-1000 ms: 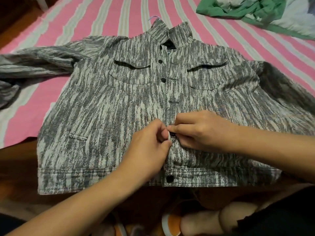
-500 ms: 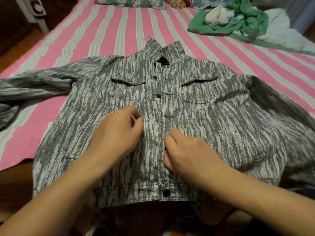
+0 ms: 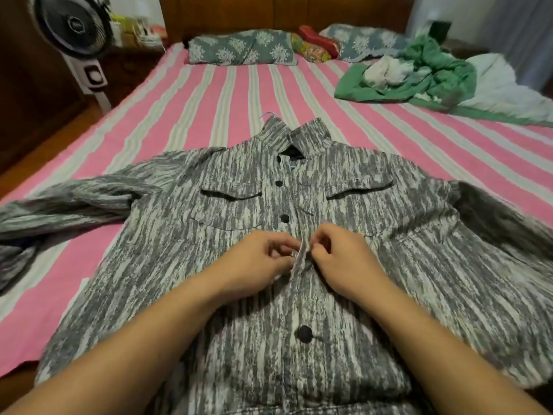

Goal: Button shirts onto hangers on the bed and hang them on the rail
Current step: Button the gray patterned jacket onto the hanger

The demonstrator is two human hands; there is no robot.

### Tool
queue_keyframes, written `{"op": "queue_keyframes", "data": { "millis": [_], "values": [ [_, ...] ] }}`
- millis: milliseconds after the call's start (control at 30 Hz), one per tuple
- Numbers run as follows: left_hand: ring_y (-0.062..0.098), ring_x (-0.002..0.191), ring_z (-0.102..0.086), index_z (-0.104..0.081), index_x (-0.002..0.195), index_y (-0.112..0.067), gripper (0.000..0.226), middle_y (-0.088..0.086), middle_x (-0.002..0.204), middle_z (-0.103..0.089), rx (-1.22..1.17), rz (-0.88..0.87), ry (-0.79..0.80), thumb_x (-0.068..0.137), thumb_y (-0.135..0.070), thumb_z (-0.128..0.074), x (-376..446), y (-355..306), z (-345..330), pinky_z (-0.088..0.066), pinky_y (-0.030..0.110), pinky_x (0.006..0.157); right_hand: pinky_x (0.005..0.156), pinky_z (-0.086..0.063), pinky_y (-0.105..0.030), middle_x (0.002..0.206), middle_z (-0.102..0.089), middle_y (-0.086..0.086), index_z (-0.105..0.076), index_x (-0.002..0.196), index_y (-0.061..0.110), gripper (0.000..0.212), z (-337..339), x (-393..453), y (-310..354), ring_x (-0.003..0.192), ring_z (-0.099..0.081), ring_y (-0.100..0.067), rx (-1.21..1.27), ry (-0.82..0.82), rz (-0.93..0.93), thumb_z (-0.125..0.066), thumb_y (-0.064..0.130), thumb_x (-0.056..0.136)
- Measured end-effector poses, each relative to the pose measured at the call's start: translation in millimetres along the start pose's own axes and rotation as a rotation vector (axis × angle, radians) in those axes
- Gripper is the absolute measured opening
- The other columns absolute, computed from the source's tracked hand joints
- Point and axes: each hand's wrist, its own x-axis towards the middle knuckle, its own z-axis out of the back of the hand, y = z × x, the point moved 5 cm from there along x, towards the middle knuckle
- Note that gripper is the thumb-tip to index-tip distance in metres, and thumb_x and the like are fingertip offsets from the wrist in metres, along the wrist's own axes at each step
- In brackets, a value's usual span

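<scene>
A grey and white streaked shirt [image 3: 185,265] lies face up on the bed, collar pointing away, sleeves spread to both sides. A thin hanger hook [image 3: 267,114] pokes out above the collar. Black buttons run down the placket [image 3: 284,218]. My left hand [image 3: 257,262] pinches the left edge of the placket at mid-chest. My right hand [image 3: 341,259] pinches the right edge facing it, fingertips almost meeting. The button between the fingers is hidden. A lower button [image 3: 304,333] sits fastened near my forearms.
The bed [image 3: 227,94] has a pink and cream striped sheet. A green and white heap of clothes [image 3: 419,76] lies at the far right. Pillows [image 3: 242,50] line the headboard. A standing fan [image 3: 74,28] is at the far left beside the bed.
Both hands left the lower button and moved up the placket to mid-chest, where they now pinch its edges. My view has lifted, showing the whole bed.
</scene>
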Motion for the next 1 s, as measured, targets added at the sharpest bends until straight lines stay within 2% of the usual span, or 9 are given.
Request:
{"op": "queue_keyframes", "data": {
  "millis": [100, 167, 267, 333, 400, 567, 667, 767, 1000],
  "values": [
    [-0.012, 0.09, -0.053, -0.053, 0.123, -0.054, 0.032, -0.021, 0.121, -0.05, 0.171, -0.118, -0.013, 0.101, -0.032, -0.057, 7, 9, -7, -0.045, 0.011, 0.082, 0.074, -0.058, -0.034, 0.086, -0.067, 0.004, -0.06, 0.092, 0.025, 0.048, 3, 5, 2, 0.075, -0.064, -0.013, 0.198, 0.088, -0.111, -0.036, 0.065, 0.098],
    [-0.01, 0.104, -0.048, -0.052, 0.128, -0.053, 0.033, -0.025, 0.125, -0.042, 0.21, -0.141, -0.003, 0.101, -0.036, -0.057, 9, 11, -11, -0.041, 0.018, 0.101, 0.073, -0.056, -0.031, 0.089, -0.068, 0.002, -0.06, 0.094, 0.02, 0.068, 4, 6, 5, 0.076, -0.064, -0.015, 0.197, 0.206, -0.178, -0.032, 0.081, 0.087],
    [-0.006, 0.096, -0.05, -0.059, 0.123, -0.051, 0.029, -0.023, 0.118, -0.043, 0.172, -0.112, 0.012, 0.099, -0.033, -0.061, 10, 13, -11, -0.045, 0.012, 0.087, 0.061, -0.054, -0.028, 0.077, -0.065, 0.001, -0.057, 0.089, 0.015, 0.046, 5, 2, 0, 0.062, -0.059, -0.015, 0.273, 0.311, -0.288, -0.059, 0.06, 0.091],
    [-0.004, 0.09, -0.057, -0.066, 0.106, -0.045, 0.022, -0.019, 0.111, -0.054, 0.123, -0.079, -0.072, 0.097, -0.026, -0.065, 12, 16, -6, -0.051, 0.014, 0.079, 0.072, -0.061, -0.037, 0.068, -0.066, 0.0, -0.059, 0.087, 0.011, 0.025, 2, 0, -5, 0.061, -0.066, -0.016, 0.499, 0.342, -0.376, -0.069, 0.032, 0.094],
    [0.0, 0.09, -0.062, -0.066, 0.105, -0.036, 0.016, -0.015, 0.102, -0.063, 0.165, -0.027, -0.158, 0.095, -0.025, -0.069, 15, 20, -1, -0.056, 0.021, 0.084, 0.074, -0.061, -0.039, 0.062, -0.067, 0.0, -0.056, 0.083, 0.01, 0.019, 2, -2, -10, 0.062, -0.069, -0.019, 0.602, 0.335, -0.425, -0.071, 0.017, 0.093],
    [0.002, 0.088, -0.067, -0.074, 0.109, -0.034, 0.018, -0.014, 0.1, -0.072, 0.337, 0.041, -0.077, 0.091, -0.033, -0.074, 22, 17, -2, -0.059, 0.03, 0.087, 0.077, -0.06, -0.041, 0.07, -0.069, -0.002, -0.06, 0.084, 0.01, 0.018, -1, -11, -9, 0.066, -0.067, -0.019, 0.641, 0.222, -0.43, -0.074, 0.019, 0.091],
    [0.005, 0.082, -0.068, -0.073, 0.094, -0.033, 0.005, -0.012, 0.091, -0.072, 0.378, 0.068, -0.075, 0.091, -0.03, -0.075, 24, 15, -2, -0.06, 0.033, 0.083, 0.071, -0.057, -0.035, 0.082, -0.069, 0.0, -0.065, 0.093, 0.021, 0.013, -5, -15, 3, 0.07, -0.063, -0.014, 0.487, 0.177, -0.387, -0.074, 0.013, 0.088],
    [0.01, 0.082, -0.067, -0.068, 0.082, -0.026, 0.012, -0.008, 0.086, -0.07, 0.408, 0.091, -0.1, 0.09, -0.022, -0.076, 26, 11, -3, -0.059, 0.038, 0.084, 0.066, -0.052, -0.033, 0.082, -0.064, 0.005, -0.061, 0.087, 0.026, 0.013, -8, -16, 16, 0.071, -0.058, -0.012, 0.267, 0.078, -0.303, -0.068, 0.016, 0.09],
    [0.009, 0.08, -0.064, -0.066, 0.08, -0.024, 0.017, -0.007, 0.084, -0.066, 0.462, 0.07, -0.173, 0.094, -0.017, -0.07, 16, 4, -3, -0.059, 0.037, 0.082, 0.06, -0.043, -0.025, 0.084, -0.064, 0.008, -0.057, 0.085, 0.026, 0.014, -2, -23, 22, 0.075, -0.06, -0.008, 0.166, 0.024, -0.234, -0.058, 0.019, 0.096]
  ]
}}
